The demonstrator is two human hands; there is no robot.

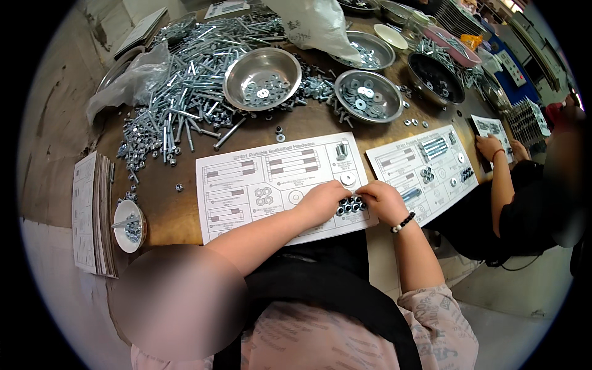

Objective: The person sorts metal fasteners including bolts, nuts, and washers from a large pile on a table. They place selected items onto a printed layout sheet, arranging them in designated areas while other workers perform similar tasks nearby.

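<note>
A printed hardware card (pixel 246 200) lies before me on the table. On its right part sits a tight cluster of lock nuts (pixel 352 208) with dark centres. My left hand (pixel 322 202) reaches them from the left, fingers pinched together at the cluster's upper edge. My right hand (pixel 385 201), with a beaded bracelet (pixel 402 222) at its wrist, closes in from the other side. Its bent fingertips touch the same cluster; anything held between them is hidden. Just above the nuts, a flat washer (pixel 348 179) rests on the card, and bolts (pixel 341 150) stand near its top right.
Loose bolts (pixel 191 80) and nuts heap at the back left. Steel bowls of washers (pixel 262 80) (pixel 368 97) stand behind the card. A white bowl (pixel 129 226) and stacked cards (pixel 94 213) are at left. Another card (pixel 422 169) and a co-worker's arm (pixel 502 179) are at right.
</note>
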